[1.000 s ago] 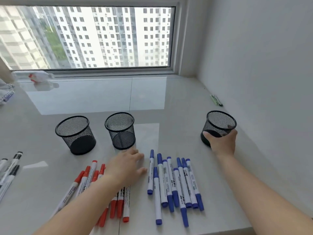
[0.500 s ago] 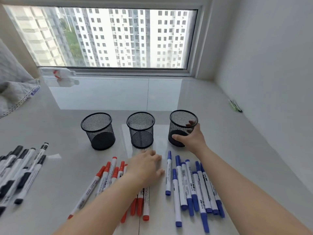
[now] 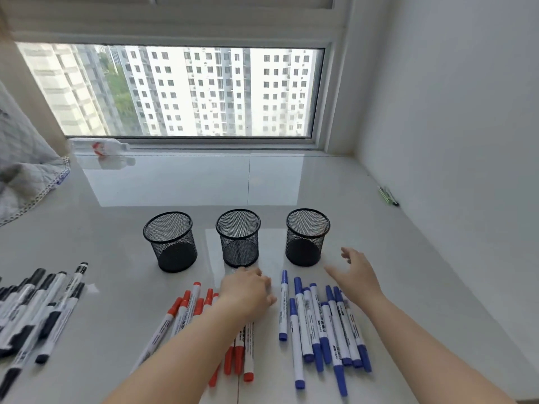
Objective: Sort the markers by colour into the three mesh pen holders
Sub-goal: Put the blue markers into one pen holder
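Three black mesh pen holders stand in a row on the white table: the left holder, the middle holder and the right holder. All look empty. Several red markers lie in front of the middle holder, and my left hand rests flat on them, fingers relaxed. Several blue markers lie to their right. My right hand hovers open just right of the right holder, above the tips of the blue markers, holding nothing. Several black markers lie at the far left.
A clear plastic bottle lies by the window sill at the back left. A grey quilted cloth drapes over the left edge. A green pen lies along the right wall. The table's front edge is near my forearms.
My right hand slid the right holder leftward into line with the other two, then let go and drew back. My left hand stayed on the red markers. The camera tilted up.
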`<move>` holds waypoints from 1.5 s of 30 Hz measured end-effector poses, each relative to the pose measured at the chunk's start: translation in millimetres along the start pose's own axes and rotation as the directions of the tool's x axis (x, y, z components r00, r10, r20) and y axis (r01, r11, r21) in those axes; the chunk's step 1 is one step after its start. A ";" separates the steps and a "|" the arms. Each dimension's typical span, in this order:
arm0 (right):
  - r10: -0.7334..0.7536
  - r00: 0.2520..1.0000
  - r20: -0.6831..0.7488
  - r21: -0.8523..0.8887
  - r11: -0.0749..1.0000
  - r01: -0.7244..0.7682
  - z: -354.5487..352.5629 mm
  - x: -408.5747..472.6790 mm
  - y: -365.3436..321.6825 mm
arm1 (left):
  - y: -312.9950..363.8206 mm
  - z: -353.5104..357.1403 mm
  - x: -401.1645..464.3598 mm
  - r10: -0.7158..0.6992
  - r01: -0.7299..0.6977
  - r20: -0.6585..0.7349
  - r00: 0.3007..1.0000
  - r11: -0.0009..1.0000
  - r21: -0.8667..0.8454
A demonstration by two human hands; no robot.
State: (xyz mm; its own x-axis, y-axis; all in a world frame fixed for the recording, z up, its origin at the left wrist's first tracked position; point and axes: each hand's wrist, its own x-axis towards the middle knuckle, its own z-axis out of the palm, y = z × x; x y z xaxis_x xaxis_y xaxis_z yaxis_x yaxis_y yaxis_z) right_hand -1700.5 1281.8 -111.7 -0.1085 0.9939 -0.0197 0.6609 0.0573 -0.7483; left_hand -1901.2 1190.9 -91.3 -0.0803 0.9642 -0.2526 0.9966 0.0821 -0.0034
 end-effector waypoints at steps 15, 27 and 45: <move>0.045 0.999 -0.019 -0.101 0.994 -0.046 -10.9 -99.4 42.6 | 62.5 32.0 -47.9 -0.130 0.073 -0.151 0.980 0.939 -0.336; 0.089 0.996 -0.033 -0.349 0.932 -0.095 0.3 -92.1 33.0 | 73.4 35.7 -37.1 -0.208 0.180 -0.077 0.975 0.944 -0.276; 0.228 0.974 0.017 -0.490 0.851 -0.190 1.0 -74.2 14.9 | 67.6 32.1 -19.2 -0.335 0.266 -0.039 0.941 0.808 -0.525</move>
State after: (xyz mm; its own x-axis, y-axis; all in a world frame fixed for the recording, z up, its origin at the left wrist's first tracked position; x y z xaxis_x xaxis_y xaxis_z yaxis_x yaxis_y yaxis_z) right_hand -1683.4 1208.8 -122.1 0.0320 0.9791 -0.2010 0.9467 -0.0942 -0.3080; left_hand -1831.8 1169.9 -117.7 -0.4100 0.8900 -0.1993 0.7751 0.4552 0.4381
